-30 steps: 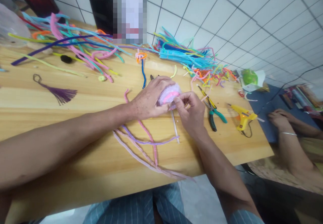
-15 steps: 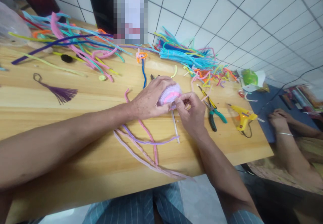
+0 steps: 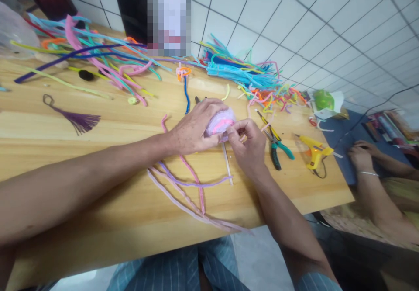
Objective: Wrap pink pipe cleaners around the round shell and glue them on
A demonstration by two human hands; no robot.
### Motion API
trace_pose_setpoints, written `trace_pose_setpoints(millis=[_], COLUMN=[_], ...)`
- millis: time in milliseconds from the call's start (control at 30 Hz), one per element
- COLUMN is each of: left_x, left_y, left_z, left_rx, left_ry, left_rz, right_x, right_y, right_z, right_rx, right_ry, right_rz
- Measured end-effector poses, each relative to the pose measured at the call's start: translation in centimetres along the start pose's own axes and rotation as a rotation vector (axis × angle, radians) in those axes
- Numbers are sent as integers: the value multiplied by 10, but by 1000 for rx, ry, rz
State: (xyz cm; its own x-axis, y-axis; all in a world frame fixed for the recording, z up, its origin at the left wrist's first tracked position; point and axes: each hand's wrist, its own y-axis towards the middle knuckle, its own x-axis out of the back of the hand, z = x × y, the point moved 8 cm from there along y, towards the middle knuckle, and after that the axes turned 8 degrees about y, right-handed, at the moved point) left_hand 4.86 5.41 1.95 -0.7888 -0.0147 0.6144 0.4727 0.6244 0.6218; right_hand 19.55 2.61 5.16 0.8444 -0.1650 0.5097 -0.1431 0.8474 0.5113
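My left hand point(image 3: 198, 127) is wrapped round a rounded lilac-and-pink piece of coiled pipe cleaner point(image 3: 223, 122), holding it just above the table. My right hand point(image 3: 247, 144) pinches at the piece's right lower edge, thumb against fingers; the fingertips hide what exactly they grip. Below the hands lie loose pipe cleaners in pink point(image 3: 193, 173), purple point(image 3: 196, 185) and pale lilac point(image 3: 176, 201), partly crossing. A thin whitish stick point(image 3: 227, 164) lies under the piece, its upper end hidden by the hands.
Right of my hands are pliers point(image 3: 276, 149) with green-and-black handles, a yellow cutter point(image 3: 263, 119) and a yellow glue gun point(image 3: 314, 151). A purple tassel point(image 3: 73, 116) lies left. Bundled pipe cleaners point(image 3: 242, 72) line the back. Another person's hands point(image 3: 362, 155) rest at far right.
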Motion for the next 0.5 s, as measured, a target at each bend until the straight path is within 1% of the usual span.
trace_pose_setpoints(millis=[133,367,500], left_x=[0,3,4], left_y=[0,-2,-2], left_z=[2,2,2], left_rx=[19,-25,-34], left_ry=[-1,-53,-44], left_rz=[10,18,6], right_x=[0,0,-1], right_y=[-1,-1,-2], right_z=[1,-1,-1], right_rx=[11,31,50], right_ry=[5,7,17], right_rz=[-5,-23,-28])
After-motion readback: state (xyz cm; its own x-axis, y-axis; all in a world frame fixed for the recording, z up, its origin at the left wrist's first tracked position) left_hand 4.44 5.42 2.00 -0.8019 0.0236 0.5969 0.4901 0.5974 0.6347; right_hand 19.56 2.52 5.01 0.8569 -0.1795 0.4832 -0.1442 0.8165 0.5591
